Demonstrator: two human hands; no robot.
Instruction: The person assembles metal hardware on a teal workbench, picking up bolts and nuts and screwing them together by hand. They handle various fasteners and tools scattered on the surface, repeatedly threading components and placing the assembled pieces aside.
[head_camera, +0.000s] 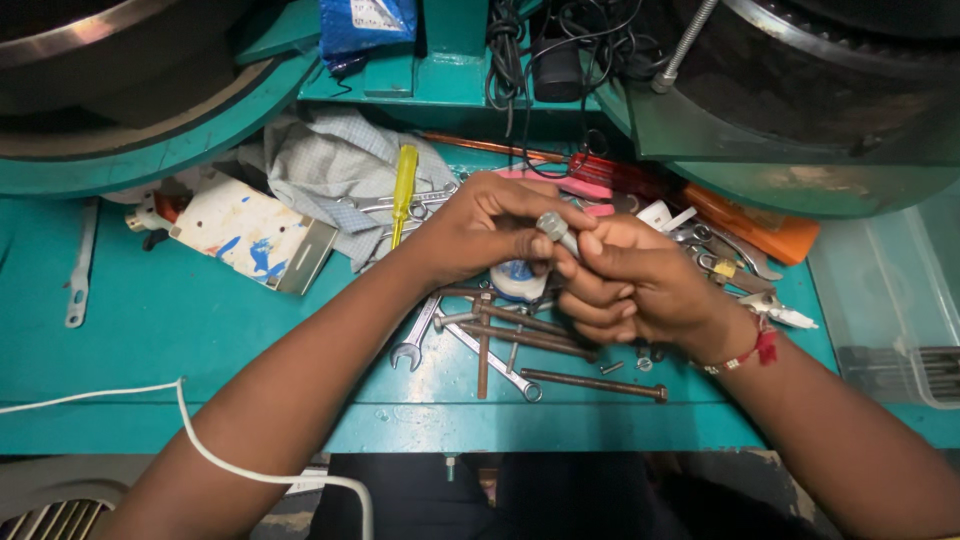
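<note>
Just above the centre of the frame both hands meet over the teal worktop (180, 320). The left hand (480, 225) has its fingertips closed on the grey head of a bolt (553, 226), and the right hand (630, 285) is curled shut around the bolt's shank, so the part is clamped between the two and held clear of the surface. Directly below lies a loose scatter: long rusty bolts (595, 384), a combination spanner (415, 338) and a small white-and-blue roll of tape (517, 277), partly hidden by the fingers. A yellow-handled screwdriver (403, 186) rests on a grey cloth (320, 165) towards the upper left, and a white cable (190, 435) trails across the lower left edge. The bolt head looks to be held by the fingertips alone; if it slipped, it could drop into the clutter beneath and be hard to pick out, or roll off the near edge of the worktop.
</note>
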